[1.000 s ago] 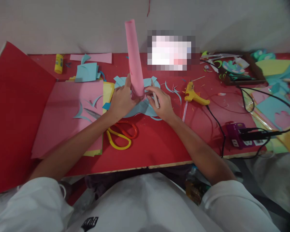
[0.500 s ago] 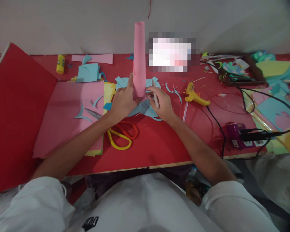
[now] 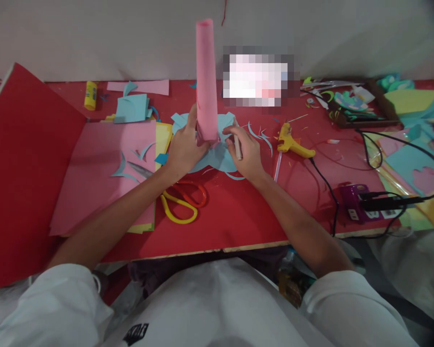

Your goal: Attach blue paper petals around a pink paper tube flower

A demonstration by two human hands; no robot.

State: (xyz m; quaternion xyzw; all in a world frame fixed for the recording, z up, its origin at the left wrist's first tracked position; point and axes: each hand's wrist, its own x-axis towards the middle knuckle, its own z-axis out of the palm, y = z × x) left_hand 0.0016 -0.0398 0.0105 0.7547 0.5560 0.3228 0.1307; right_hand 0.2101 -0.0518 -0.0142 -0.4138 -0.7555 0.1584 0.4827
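My left hand (image 3: 188,144) is closed around the lower part of a tall pink paper tube (image 3: 207,77), which stands nearly upright and leans slightly left. A short pale stick (image 3: 237,147), perhaps a pencil, is held in the curled fingers of my right hand (image 3: 248,153), just right of the tube's base. Under both hands lies a blue paper cutout (image 3: 217,161) with rounded edges, partly hidden by them. Scissors (image 3: 181,207) with red and yellow handles lie below my left wrist, their blades on pink paper.
At left are a stack of pink sheets (image 3: 101,178), a red board (image 3: 25,183) and a glue stick (image 3: 90,96). A yellow glue gun (image 3: 292,144) with a cord lies right of my hands. Farther right are a purple box (image 3: 358,205), a brown tray (image 3: 379,115) and paper scraps.
The pink tube has risen a little and tilted left at its top. My right hand has drawn slightly right, away from the tube's base, with the pale stick.
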